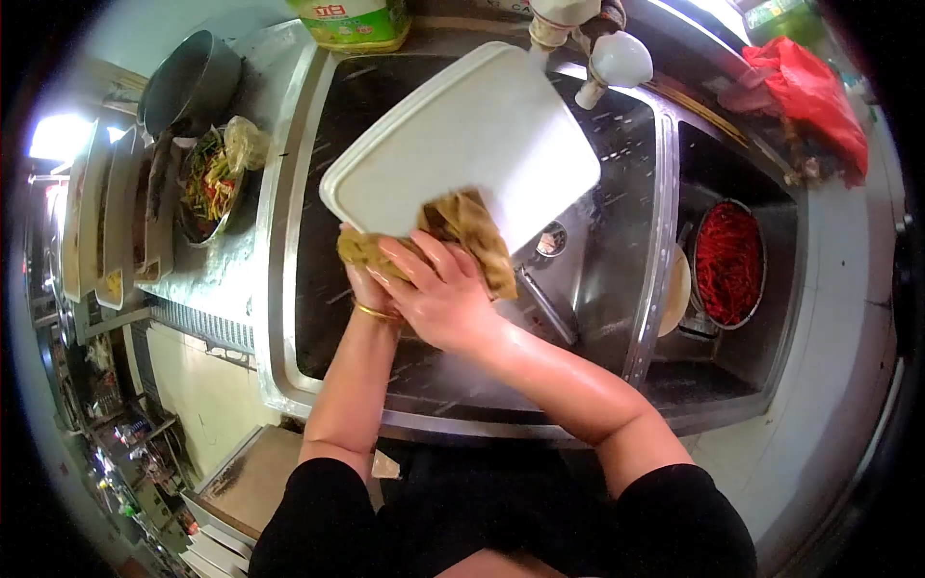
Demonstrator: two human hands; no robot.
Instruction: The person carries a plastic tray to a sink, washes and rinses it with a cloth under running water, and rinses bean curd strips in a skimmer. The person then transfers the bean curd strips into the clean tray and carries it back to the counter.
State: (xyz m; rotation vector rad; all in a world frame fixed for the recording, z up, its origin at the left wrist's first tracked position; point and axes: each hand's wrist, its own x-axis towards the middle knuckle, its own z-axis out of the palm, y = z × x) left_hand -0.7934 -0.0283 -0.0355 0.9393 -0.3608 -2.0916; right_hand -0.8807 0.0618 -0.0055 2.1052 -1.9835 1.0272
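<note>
A white rectangular plastic tub (453,144) is tilted over the large sink basin, a broad smooth face toward me. My left hand (366,289), with a gold bangle at its wrist, is at the tub's near edge; its fingers are mostly hidden by the cloth and my other hand. My right hand (438,289) crosses in front, fingers bent over a wet brown-yellow cloth (472,226) pressed against the tub's lower edge. Both hands look wet.
Below the tub are the basin's drain (551,239) and a metal tube (547,306). The right basin holds a bowl of red strips (729,262). On the left counter are a pan of cut vegetables (207,188) and a dark pot (193,82). A detergent jug (355,24) stands behind.
</note>
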